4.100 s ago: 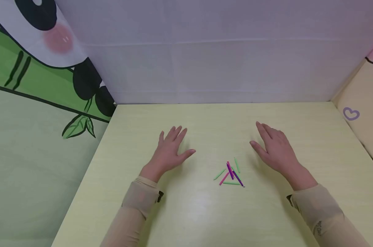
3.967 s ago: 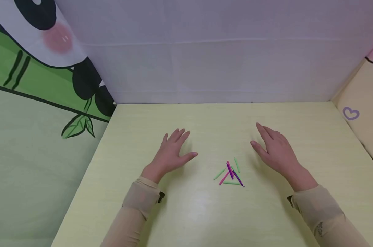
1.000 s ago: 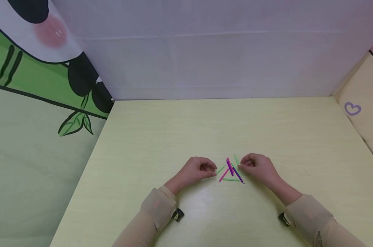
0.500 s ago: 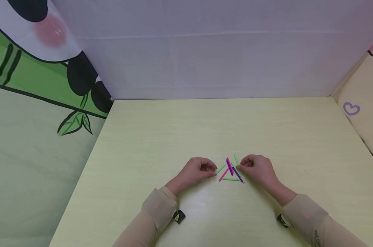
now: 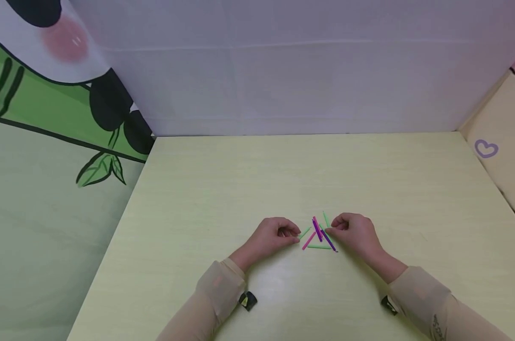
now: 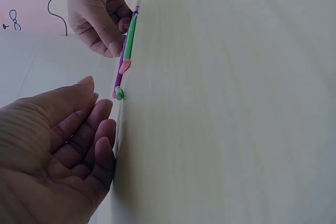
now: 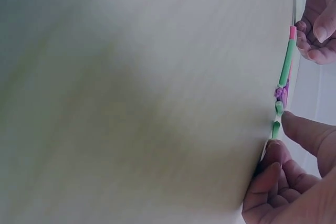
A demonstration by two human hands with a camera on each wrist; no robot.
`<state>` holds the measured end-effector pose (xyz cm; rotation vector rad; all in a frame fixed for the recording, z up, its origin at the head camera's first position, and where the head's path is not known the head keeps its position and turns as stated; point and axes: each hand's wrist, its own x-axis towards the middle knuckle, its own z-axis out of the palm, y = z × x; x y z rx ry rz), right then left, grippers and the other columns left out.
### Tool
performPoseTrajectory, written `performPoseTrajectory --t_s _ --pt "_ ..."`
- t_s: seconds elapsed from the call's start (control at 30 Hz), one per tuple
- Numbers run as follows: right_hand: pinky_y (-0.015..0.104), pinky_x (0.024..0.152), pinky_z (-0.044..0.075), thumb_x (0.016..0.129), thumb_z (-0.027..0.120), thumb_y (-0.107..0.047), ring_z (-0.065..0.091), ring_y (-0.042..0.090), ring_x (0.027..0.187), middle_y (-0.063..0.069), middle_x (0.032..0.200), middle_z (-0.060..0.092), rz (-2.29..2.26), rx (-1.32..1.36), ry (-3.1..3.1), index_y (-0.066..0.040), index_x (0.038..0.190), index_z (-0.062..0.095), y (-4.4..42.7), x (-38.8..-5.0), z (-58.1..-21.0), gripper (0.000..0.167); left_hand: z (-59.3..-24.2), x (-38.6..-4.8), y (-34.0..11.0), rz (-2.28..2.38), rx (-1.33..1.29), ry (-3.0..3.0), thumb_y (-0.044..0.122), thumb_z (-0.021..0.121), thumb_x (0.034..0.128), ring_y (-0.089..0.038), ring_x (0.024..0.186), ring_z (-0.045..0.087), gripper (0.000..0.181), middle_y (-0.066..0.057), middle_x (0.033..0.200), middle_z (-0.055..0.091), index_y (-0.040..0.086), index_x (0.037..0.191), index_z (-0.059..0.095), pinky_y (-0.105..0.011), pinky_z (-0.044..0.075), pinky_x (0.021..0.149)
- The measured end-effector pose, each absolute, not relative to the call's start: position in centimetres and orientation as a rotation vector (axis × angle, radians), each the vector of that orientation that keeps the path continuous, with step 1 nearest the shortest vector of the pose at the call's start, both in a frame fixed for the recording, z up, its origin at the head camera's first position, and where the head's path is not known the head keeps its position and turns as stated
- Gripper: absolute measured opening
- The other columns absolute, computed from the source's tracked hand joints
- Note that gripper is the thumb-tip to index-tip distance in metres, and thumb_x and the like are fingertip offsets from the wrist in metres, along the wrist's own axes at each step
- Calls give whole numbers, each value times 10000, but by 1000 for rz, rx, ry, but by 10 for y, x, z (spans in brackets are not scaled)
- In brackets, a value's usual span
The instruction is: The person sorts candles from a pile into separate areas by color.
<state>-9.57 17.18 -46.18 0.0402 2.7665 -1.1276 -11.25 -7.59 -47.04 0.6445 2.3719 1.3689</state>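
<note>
Several thin sticks lie in a loose cluster on the table: green (image 5: 319,246), pink (image 5: 308,240) and purple (image 5: 328,240), some crossing. My left hand (image 5: 268,239) is at the cluster's left, its fingertips beside a green stick (image 5: 305,232). In the left wrist view a gap shows between that hand's thumb and its loosely bent fingers (image 6: 107,109). At the right side, my right hand (image 5: 359,234) has its thumb tip at the sticks. The right wrist view shows its thumb and forefinger apart, with a green stick's end (image 7: 275,129) near them; whether they touch it I cannot tell.
The pale wooden table (image 5: 240,180) extends around both hands. A plain light cloth (image 5: 283,90) hangs along its back edge. Printed cloths stand at the sides, green with leaves (image 5: 97,170) on the left and beige with a purple heart (image 5: 486,148) on the right.
From about four seconds ago, both hands have come inward to the sticks, their spread fingers now bent. Over the last second they barely move; the right shifts slightly left. The sticks look unmoved.
</note>
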Motion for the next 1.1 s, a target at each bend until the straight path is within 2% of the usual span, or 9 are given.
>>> performPoseTrajectory --t_s 0.73,1.1 --pt "327 657 446 841 714 -95 537 153 666 -10 698 631 -1085 -24 2859 -50 792 700 171 -94 -463 68 -476 -113 -74 1341 634 2409 128 762 849 -47 728 572 109 98 825 661 108 955 743 -223 483 673" --pt "316 632 435 867 699 -91 523 164 654 5 694 619 -1081 -8 2851 -36 806 699 169 -93 -463 82 -472 -113 -74 1337 631 2405 127 751 860 -48 730 576 106 81 838 671 93 960 745 -221 483 669"
